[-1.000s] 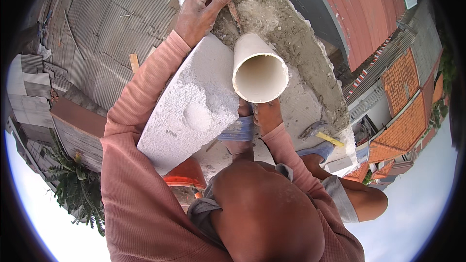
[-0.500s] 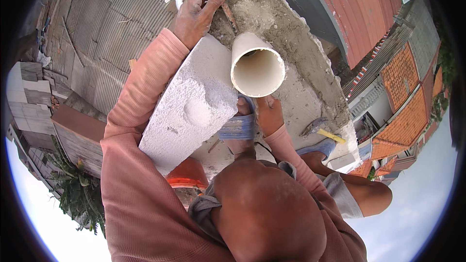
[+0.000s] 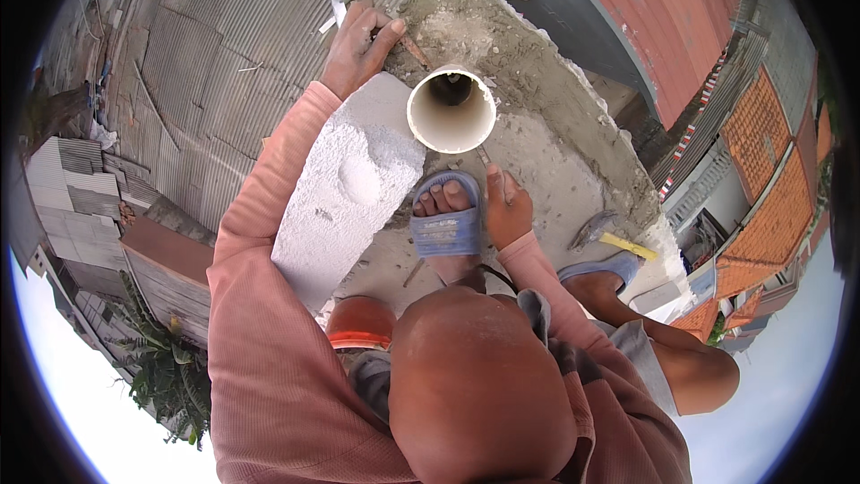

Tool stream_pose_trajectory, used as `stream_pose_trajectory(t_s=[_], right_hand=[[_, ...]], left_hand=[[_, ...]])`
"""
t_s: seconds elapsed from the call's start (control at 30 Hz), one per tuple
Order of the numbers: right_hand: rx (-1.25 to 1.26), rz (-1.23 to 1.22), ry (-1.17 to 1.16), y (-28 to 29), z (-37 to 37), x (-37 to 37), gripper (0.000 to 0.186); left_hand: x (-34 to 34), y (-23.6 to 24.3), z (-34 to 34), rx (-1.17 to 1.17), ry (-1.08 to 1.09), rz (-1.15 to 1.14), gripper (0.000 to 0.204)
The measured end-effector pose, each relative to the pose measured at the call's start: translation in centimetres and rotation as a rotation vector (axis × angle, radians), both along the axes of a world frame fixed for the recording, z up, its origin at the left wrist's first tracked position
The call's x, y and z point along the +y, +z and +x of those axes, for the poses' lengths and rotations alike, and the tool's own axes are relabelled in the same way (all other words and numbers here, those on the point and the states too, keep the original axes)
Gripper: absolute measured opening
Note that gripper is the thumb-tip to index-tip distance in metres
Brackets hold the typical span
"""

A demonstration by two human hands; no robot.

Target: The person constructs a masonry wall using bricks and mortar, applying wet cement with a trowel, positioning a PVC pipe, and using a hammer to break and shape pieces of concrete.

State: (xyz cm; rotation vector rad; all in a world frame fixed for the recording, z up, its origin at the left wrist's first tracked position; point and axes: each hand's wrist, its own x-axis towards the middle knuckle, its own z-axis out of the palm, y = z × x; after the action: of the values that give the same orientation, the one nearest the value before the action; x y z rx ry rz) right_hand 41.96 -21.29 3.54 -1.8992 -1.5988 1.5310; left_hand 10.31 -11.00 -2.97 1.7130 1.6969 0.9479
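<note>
Head cam: L hand [image 3: 363, 49] upper ctr-left w/ fingers bent, thumb by rusty rod [image 3: 416, 52] near wht pipe [image 3: 451, 121]; R hand [image 3: 509, 208] mid-frame, fingers curled; can't tell if either's pinching.

probably an outdoor building site: mortar [image 3: 528, 54], roofs [image 3: 745, 136]

Block [image 3: 327, 202] — left of pipe [image 3: 452, 133]

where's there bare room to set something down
Bare, speckled slab lies between the right hand, the mortar and the yellow-handled tool. It's crowded left of the pipe, with the white block and left hand.
</note>
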Motion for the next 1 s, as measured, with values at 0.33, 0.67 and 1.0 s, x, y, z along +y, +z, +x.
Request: stream_pose_trajectory(t_s=[0.33,0.67,1.0], right_hand=[[0.096,-0.179,0.039,0.2,1.0,-0.7,0.044],[0.055,-0.185,-0.004,-1.8,0.3,-0.6,0.045],[0.164,-0.272,-0.106,0.5,2.9,-3.3,0.038]], left_hand=[[1.0,0.0,-0.9,-0.087,-0.092,-0.101,0.031],[0.6,0.0,0.1,-0.109,0.008,-0.084,0.035],[0.6,0.6,-0.1,-0.198,-0.137,-0.14,0.036]])
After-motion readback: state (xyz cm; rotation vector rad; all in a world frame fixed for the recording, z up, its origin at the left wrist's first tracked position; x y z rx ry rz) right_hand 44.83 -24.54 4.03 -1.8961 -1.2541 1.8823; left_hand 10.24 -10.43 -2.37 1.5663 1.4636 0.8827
